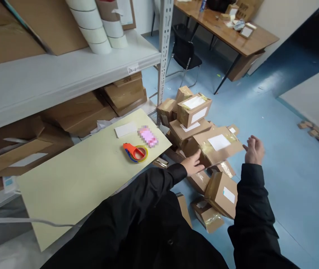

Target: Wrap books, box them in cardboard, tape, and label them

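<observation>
The left hand (193, 163) is resting its spread fingers against the near edge of a flat taped parcel (217, 146) atop the floor pile, gripping nothing. The right hand (254, 150) is hovering open, empty, just beyond the parcel's right end; the parcel's long axis is running between them.

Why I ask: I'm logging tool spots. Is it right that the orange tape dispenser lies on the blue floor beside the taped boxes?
Not quite. In the head view the orange tape dispenser lies on the pale yellow board, beside the taped boxes.
</observation>
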The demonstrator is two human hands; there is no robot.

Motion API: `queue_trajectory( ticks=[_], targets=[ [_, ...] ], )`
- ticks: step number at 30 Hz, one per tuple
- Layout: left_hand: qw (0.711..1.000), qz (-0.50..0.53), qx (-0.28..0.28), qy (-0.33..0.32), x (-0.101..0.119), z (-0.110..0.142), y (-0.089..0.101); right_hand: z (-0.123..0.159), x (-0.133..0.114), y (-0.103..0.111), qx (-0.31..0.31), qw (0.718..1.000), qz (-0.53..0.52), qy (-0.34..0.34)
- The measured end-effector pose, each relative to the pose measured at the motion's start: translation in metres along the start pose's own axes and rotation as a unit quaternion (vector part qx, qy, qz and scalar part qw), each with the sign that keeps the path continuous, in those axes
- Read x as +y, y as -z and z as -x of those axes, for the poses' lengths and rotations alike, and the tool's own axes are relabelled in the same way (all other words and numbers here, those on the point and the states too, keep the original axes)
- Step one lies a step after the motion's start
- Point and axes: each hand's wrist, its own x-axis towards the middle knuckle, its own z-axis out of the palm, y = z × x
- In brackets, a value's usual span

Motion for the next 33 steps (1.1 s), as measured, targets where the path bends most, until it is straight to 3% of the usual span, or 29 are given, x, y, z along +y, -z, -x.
queue_trajectory(
  ticks=[2, 4, 6, 9, 13, 16, 19, 23, 28, 33],
  targets=[
    [1.0, -0.015, -0.016, 0.0, -0.004, 0.001, 0.006, 0.004, -0.012, -0.022, -0.008, 0.999, -0.008, 0.035],
    [0.999, -0.036, 0.015, 0.002, 0.002, 0.013, 0.027, 0.013, -0.029, -0.048, -0.05, 0.996, -0.029, 0.065],
    [0.995, -0.043, 0.09, 0.002, 0.014, 0.033, 0.06, 0.027, -0.05, -0.078, -0.104, 0.989, -0.07, 0.075],
    [0.967, -0.05, 0.251, -0.01, 0.035, 0.079, 0.114, 0.054, -0.081, -0.126, -0.193, 0.968, -0.13, 0.093],
    [0.871, -0.04, 0.485, -0.072, 0.048, 0.165, 0.17, 0.107, -0.131, -0.191, -0.332, 0.919, -0.154, 0.145],
    [0.778, -0.019, 0.619, -0.107, 0.038, 0.239, 0.191, 0.161, -0.175, -0.228, -0.44, 0.86, -0.163, 0.199],
    [0.697, 0.013, 0.709, -0.107, 0.014, 0.309, 0.193, 0.219, -0.217, -0.248, -0.528, 0.791, -0.15, 0.27],
    [0.635, 0.052, 0.766, -0.086, -0.027, 0.387, 0.18, 0.29, -0.254, -0.257, -0.588, 0.713, -0.113, 0.366],
    [0.557, 0.081, 0.822, -0.088, -0.07, 0.471, 0.161, 0.387, -0.275, -0.26, -0.674, 0.614, -0.114, 0.395],
    [0.505, 0.113, 0.853, -0.066, -0.098, 0.537, 0.142, 0.49, -0.287, -0.258, -0.73, 0.506, -0.099, 0.449]
  ],
)
